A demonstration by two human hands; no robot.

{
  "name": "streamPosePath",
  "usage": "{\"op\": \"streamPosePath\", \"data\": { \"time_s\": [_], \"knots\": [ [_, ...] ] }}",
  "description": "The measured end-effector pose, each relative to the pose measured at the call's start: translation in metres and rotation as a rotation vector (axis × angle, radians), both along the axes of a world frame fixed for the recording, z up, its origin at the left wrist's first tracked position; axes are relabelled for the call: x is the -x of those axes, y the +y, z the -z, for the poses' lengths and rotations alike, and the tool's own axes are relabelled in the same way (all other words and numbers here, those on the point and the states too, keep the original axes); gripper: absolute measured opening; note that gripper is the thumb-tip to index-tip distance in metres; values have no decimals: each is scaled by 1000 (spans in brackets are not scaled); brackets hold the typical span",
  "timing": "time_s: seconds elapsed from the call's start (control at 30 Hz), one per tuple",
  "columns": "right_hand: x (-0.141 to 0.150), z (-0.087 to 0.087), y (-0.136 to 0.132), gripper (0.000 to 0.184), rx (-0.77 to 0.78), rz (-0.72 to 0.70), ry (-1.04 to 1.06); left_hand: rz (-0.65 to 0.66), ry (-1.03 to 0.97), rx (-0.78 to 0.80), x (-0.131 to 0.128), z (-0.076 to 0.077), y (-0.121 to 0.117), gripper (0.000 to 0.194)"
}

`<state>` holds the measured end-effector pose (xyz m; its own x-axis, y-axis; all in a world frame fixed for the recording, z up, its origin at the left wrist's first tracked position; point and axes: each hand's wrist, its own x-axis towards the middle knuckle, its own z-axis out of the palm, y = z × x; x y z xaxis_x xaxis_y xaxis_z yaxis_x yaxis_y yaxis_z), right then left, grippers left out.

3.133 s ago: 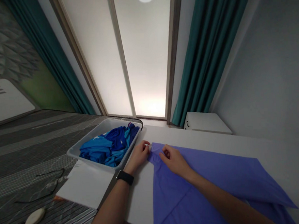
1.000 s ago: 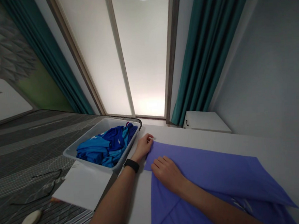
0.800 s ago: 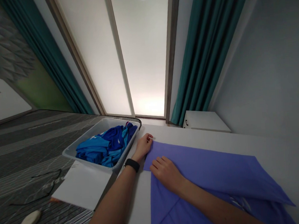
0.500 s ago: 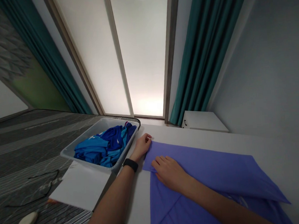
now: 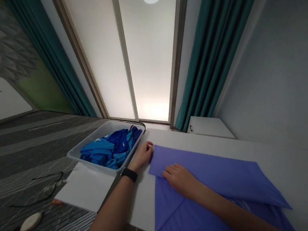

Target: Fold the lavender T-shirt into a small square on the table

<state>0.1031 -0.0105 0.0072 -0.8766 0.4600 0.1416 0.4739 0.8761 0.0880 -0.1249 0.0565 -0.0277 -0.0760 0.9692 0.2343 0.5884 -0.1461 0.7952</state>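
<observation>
A purple garment (image 5: 205, 168) with smooth fabric lies on a white table, its upper part folded over in a long flap. My right hand (image 5: 181, 178) rests palm down on the flap near its left end, fingers stretched out on the cloth and holding nothing. Just beyond the garment's upper left corner is my left hand (image 5: 142, 155), with a dark band (image 5: 129, 174) on the wrist. Its fingers are loosely bent and apart, and I see no cloth in them.
Left of the table stands a translucent plastic bin (image 5: 76, 152) with blue clothes (image 5: 111, 146) in it. A white sheet-like panel (image 5: 86, 187) lies below the bin. A white cabinet (image 5: 210, 125) stands behind the table, by the teal curtain (image 5: 201, 73).
My left hand has drawn back slightly from the garment's corner, towards me and to the left. My right hand has slid a little to the right along the flap. The view has shifted slightly.
</observation>
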Motion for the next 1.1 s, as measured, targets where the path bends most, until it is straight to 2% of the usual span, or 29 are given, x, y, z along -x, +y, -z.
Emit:
{"op": "streamPosePath", "data": {
  "time_s": [0.2, 0.4, 0.57, 0.73, 0.9, 1.0, 1.1],
  "knots": [
    [-3, -3, -2, 12, 43, 12, -3, 41, -42, 24, 0, -3, -18, 22],
    [-13, -5, -7, 22, 118, 49, -5, 118, -33, 42, 2, -13, -51, 25],
    [-19, -3, -7, 30, 152, 65, 0, 193, 10, 72, 2, -17, -73, 27],
    [-8, -5, -7, 15, 147, 116, 48, 245, -54, 92, 3, -19, -78, 27],
    [33, -3, -8, 32, 107, 242, 170, 213, -191, 45, 0, -18, -75, 25],
    [50, -1, -3, 16, 96, 281, 195, 140, -213, 18, 0, -16, -74, 24],
    [45, -5, 17, 4, 234, 373, 358, -11, -113, -26, 5, -12, -73, 23]
  ]
}}
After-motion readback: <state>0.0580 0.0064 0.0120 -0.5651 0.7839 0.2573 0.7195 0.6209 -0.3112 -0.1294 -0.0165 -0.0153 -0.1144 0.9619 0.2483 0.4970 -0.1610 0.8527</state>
